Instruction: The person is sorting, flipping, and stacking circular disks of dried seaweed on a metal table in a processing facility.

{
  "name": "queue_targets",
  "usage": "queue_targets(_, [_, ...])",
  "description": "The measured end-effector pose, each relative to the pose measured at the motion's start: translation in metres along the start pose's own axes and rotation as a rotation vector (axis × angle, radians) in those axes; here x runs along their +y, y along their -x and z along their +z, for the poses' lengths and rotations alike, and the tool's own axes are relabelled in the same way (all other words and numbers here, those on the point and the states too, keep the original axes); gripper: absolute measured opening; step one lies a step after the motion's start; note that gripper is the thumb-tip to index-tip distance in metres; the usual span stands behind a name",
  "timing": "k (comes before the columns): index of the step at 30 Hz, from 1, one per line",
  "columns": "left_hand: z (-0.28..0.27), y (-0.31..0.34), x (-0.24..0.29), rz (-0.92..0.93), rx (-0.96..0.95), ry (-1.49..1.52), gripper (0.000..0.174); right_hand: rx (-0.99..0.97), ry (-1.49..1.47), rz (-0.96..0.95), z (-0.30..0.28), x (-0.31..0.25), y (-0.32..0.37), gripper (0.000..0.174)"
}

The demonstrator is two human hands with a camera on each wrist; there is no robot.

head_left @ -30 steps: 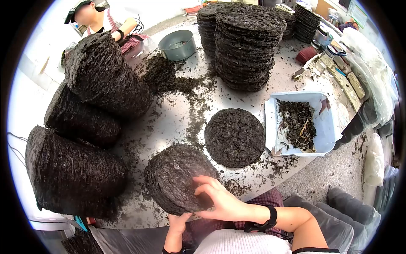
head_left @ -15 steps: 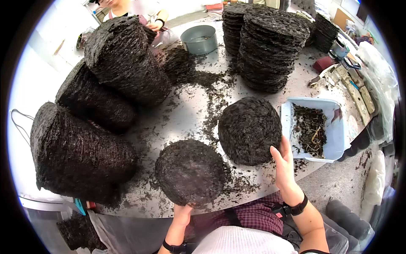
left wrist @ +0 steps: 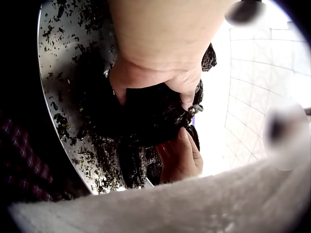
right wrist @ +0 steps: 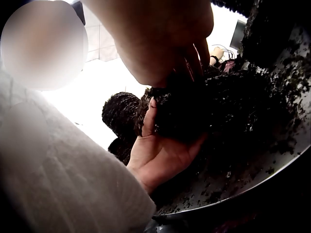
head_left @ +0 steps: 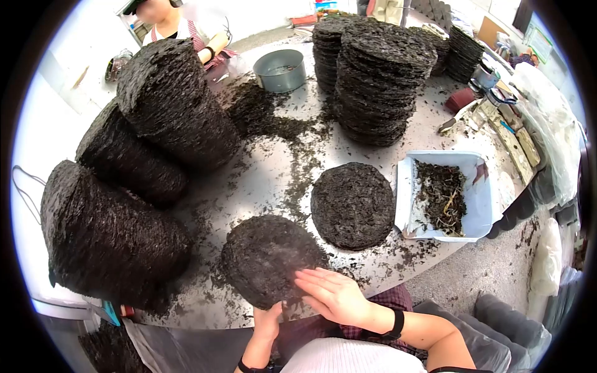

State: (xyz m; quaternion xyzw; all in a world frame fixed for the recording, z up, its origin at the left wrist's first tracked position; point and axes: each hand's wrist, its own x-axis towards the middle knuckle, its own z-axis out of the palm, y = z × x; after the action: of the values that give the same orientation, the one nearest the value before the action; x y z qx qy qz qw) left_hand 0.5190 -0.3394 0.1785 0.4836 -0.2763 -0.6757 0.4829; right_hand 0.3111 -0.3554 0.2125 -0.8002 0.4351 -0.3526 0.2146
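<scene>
A thick, round dark sheet stack [head_left: 264, 252] is at the near edge of the table. My left hand [head_left: 267, 320] grips its near rim from below; the left wrist view shows the thumb and fingers of that hand [left wrist: 155, 73] around the dark edge. Over the stack's near right side lies my right hand [head_left: 339, 299], its fingers fairly straight and touching the top. In the right wrist view the left palm [right wrist: 163, 158] supports the edge beneath the right hand [right wrist: 170, 48]. Another round dark sheet pile [head_left: 352, 205] lies flat, untouched, up and to the right.
Several large dark rolls [head_left: 118, 242] lean at the left. Tall stacks [head_left: 379, 81] stand at the back, beside a grey round tin [head_left: 279, 71]. A blue bin [head_left: 482, 208] with scraps sits at the right. Loose flakes cover parts of the table [head_left: 261, 165]; another person [head_left: 180, 28] is behind.
My right hand has left the right-hand pile's edge, where it was half a second ago, and come back to the near stack. The left hand has stayed under that stack.
</scene>
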Motion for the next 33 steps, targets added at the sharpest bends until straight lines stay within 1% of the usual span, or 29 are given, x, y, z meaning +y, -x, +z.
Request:
queue_targets(1, [-0.001, 0.002, 0.003, -0.185, 0.121, -0.099, 0.061, -0.002, -0.004, 0.011, 0.001, -0.001, 0.002, 0.045])
queue_targets(2, [0.002, 0.001, -0.001, -0.008, 0.011, 0.018, 0.063, 0.014, 0.018, 0.023, 0.001, -0.004, 0.001, 0.045])
queue_targets(4, [-0.001, -0.003, -0.006, 0.027, -0.029, 0.031, 0.063, 0.046, 0.067, 0.047, -0.002, -0.01, -0.004, 0.046])
queue_targets(6, [0.0, -0.002, -0.006, 0.04, -0.032, 0.036, 0.065, 0.029, -0.004, 0.133, -0.001, -0.012, -0.006, 0.047])
queue_targets(9, [-0.004, -0.003, -0.008, 0.048, -0.028, 0.048, 0.066, 0.079, -0.047, 0.121, 0.004, -0.005, -0.004, 0.042])
queue_targets(11, [-0.006, -0.002, -0.005, 0.054, -0.06, 0.017, 0.073, 0.107, -0.085, 0.106, 0.005, -0.002, -0.004, 0.037])
queue_targets(12, [-0.007, -0.002, -0.004, 0.058, -0.075, 0.002, 0.076, 0.136, -0.151, 0.155, 0.003, -0.002, -0.004, 0.035])
queue_targets(14, [-0.008, -0.002, -0.005, 0.055, -0.062, -0.001, 0.076, 0.191, -0.288, 0.248, -0.001, -0.003, -0.006, 0.03])
queue_targets(15, [-0.01, -0.001, -0.005, 0.055, -0.051, -0.004, 0.077, 0.243, -0.415, 0.355, -0.004, -0.002, -0.006, 0.027])
queue_targets(16, [-0.012, 0.0, -0.004, 0.052, -0.049, -0.003, 0.076, 0.229, -0.57, 0.536, -0.015, -0.006, -0.008, 0.028])
queue_targets(17, [-0.013, 0.0, -0.004, 0.049, -0.046, -0.001, 0.076, 0.289, -0.673, 0.594, -0.017, 0.001, -0.005, 0.028])
queue_targets(19, [-0.012, 0.001, -0.002, 0.049, -0.047, 0.005, 0.072, 0.434, -0.803, 0.62, -0.023, 0.012, -0.005, 0.028])
queue_targets(20, [-0.012, 0.0, -0.002, 0.044, -0.053, 0.003, 0.072, 0.521, -0.829, 0.584, -0.028, 0.016, -0.008, 0.027])
queue_targets(21, [-0.012, 0.0, -0.001, 0.039, -0.06, 0.001, 0.071, 0.562, -0.892, 0.581, -0.029, 0.019, -0.009, 0.027])
queue_targets(22, [-0.012, -0.001, -0.001, 0.035, -0.066, -0.002, 0.07, 0.445, -0.755, 0.647, -0.035, 0.023, -0.008, 0.028])
queue_targets(24, [-0.014, -0.002, -0.009, 0.096, -0.039, -0.039, 0.07, 0.274, -0.4, 0.5, -0.037, 0.022, -0.014, 0.029])
queue_targets(25, [-0.014, -0.002, -0.011, 0.127, -0.027, -0.057, 0.069, 0.245, -0.269, 0.421, -0.034, 0.017, -0.018, 0.033])
queue_targets(26, [-0.014, -0.002, -0.01, 0.142, -0.018, -0.101, 0.069, 0.18, -0.187, 0.358, -0.035, 0.008, -0.023, 0.044])
queue_targets(28, [-0.01, -0.002, -0.011, 0.171, -0.006, -0.184, 0.069, 0.091, -0.217, 0.218, -0.029, -0.004, -0.027, 0.057])
queue_targets(29, [-0.006, -0.001, -0.012, 0.178, 0.021, -0.153, 0.066, 0.041, -0.207, 0.178, -0.024, -0.01, -0.031, 0.06])
queue_targets(30, [-0.003, 0.001, -0.009, 0.172, -0.001, -0.147, 0.065, -0.009, -0.197, 0.141, -0.02, -0.015, -0.031, 0.063])
queue_targets(31, [0.001, 0.002, -0.005, 0.167, -0.023, -0.141, 0.064, -0.041, -0.207, 0.123, -0.013, -0.013, -0.027, 0.059])
queue_targets(32, [0.003, 0.002, -0.003, 0.164, -0.046, -0.135, 0.063, -0.028, -0.249, 0.145, -0.009, -0.012, -0.024, 0.047])
queue_targets(33, [0.001, 0.002, -0.006, 0.182, -0.016, -0.142, 0.061, 0.001, -0.308, 0.191, -0.008, -0.011, -0.023, 0.041])
